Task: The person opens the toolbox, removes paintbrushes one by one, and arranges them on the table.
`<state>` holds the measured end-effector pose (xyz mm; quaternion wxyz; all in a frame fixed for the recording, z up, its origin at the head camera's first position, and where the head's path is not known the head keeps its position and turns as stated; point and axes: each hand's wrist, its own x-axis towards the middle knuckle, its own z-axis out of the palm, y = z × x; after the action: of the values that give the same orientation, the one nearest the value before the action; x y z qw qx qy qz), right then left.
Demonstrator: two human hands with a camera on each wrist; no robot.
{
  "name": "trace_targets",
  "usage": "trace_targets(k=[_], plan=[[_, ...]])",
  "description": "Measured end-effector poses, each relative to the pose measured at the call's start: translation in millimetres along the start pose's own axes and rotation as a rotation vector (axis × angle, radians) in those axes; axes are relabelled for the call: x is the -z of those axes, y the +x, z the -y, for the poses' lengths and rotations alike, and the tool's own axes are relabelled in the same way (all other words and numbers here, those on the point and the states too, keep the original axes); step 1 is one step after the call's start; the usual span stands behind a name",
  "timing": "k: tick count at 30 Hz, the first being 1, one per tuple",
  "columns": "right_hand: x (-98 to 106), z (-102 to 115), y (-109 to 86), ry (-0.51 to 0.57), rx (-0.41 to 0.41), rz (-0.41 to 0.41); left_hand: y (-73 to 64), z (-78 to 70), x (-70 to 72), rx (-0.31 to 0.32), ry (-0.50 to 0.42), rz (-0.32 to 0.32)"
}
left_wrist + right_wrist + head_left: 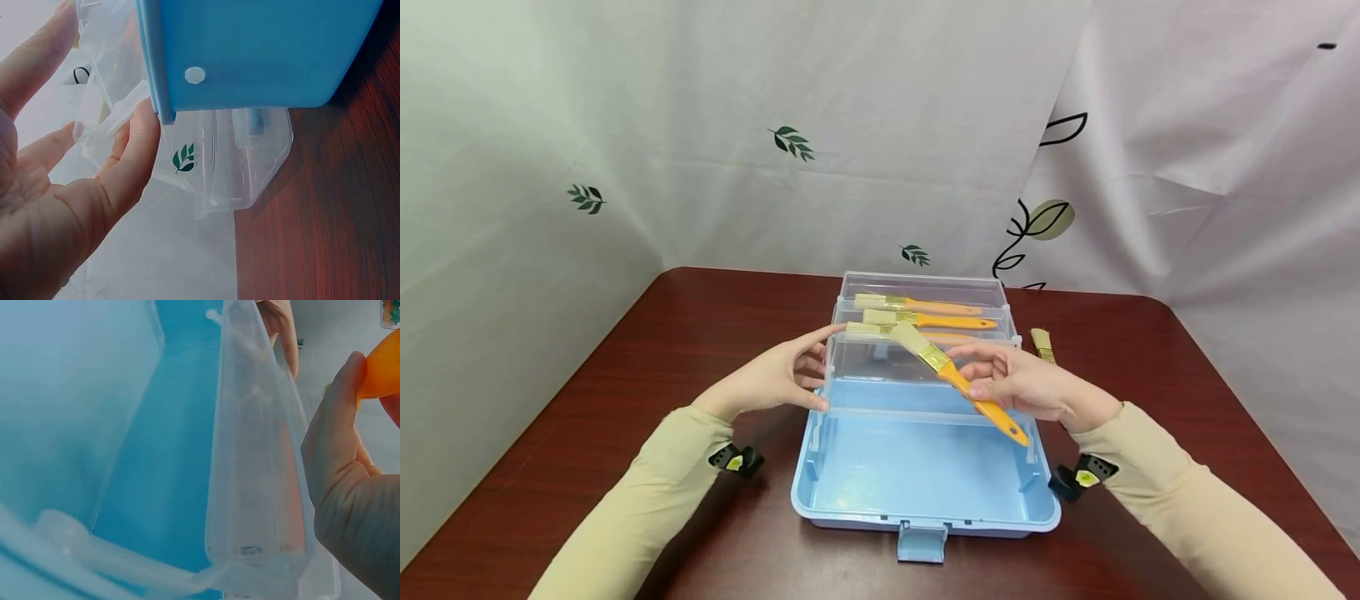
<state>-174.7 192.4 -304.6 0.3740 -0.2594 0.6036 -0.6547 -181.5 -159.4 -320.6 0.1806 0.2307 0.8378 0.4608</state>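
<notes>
A paintbrush [955, 377] with an orange handle and pale bristles is pinched in my right hand [1018, 379], held slantwise over a light blue storage box [917, 475]. Its bristles point up and left, towards the tiered clear trays [880, 367]. Three similar brushes lie across those trays, one being the middle brush [955, 322]. My left hand [778, 379] is spread at the trays' left end, thumb low and index finger near the top edge. In the left wrist view its fingertips touch the clear plastic beside the blue rim [164, 112].
Another brush [1042, 344] lies on the dark red table [737, 308] to the right of the box, partly hidden by my right hand. The box's front latch [922, 542] hangs down. A pale patterned cloth [865, 167] stands behind the table.
</notes>
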Motion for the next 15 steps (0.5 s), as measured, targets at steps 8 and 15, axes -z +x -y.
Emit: trace_targets(k=[8,15], plan=[[0,2,-10.6,0.013,0.013,-0.033,0.3,0.7,-0.1,-0.003,0.002,0.000],[2,5,-19.6,0.045,0.046,-0.020,0.5,1.2,-0.3,-0.009,0.002,-0.003]])
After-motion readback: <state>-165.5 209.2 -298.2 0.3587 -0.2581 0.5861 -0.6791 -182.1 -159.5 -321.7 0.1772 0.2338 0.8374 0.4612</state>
